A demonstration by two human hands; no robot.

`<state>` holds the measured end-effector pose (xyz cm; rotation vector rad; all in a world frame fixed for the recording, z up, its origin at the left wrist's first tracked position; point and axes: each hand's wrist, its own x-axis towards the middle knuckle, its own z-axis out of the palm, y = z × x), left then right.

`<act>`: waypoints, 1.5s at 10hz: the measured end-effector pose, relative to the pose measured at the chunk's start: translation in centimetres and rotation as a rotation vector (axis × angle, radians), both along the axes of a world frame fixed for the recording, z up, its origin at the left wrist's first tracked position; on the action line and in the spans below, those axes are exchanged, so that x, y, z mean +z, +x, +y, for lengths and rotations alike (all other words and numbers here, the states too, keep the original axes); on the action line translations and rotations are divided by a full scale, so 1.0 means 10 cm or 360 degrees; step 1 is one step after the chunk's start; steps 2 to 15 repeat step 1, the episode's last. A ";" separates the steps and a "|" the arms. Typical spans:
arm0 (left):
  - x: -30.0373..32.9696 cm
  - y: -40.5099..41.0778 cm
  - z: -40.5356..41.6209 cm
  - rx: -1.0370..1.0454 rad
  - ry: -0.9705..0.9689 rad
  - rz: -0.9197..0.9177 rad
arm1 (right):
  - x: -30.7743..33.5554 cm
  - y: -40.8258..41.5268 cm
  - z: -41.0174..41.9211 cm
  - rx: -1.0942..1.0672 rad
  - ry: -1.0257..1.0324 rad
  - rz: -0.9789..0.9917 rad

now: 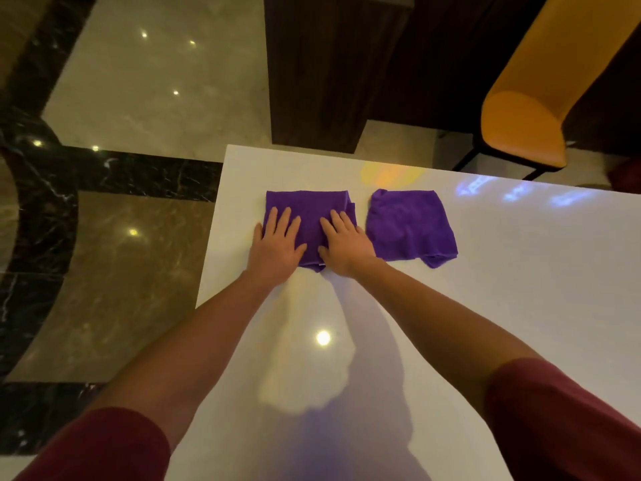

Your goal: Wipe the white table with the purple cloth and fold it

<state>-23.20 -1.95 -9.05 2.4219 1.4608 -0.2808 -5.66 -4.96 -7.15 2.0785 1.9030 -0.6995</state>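
- We have our left hand (277,244) and right hand (343,243) both lying palm-down on the purple cloth (308,216), fingers spread and flat; neither hand grips or pinches anything, they only press.
- The cloth under our fingers looks folded into a rough square, lying on the white table (451,341) near its far left corner; its far edge lies just beyond our fingertips, and its near edge shows in the gap between our two wrists.
- A second purple cloth (411,227), also folded, sits just to the right of our right hand, close to the first cloth but apart from it.
- We judge the task close to done: this reads as smoothing the last fold.
- Risk: the table looks glossy, so pressing with any sideways push could make the whole bundle slide rather than flatten, perhaps toward the table edge just left of our left little finger.
- Risk: a loose flap sticks out beyond our right fingertips; lifting the palms quickly could let the layers spring open.
- Risk: our right hand sweeping outward could nudge the neighbouring cloth and spoil its fold.
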 end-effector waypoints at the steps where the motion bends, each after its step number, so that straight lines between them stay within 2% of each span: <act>1: 0.22 0.13 0.19 0.0020 -0.0117 0.0140 | 0.26 0.10 0.12 -0.0056 -0.0063 0.0105; 15: 0.22 0.13 0.19 0.0020 -0.0117 0.0140 | 0.26 0.10 0.12 -0.0056 -0.0063 0.0105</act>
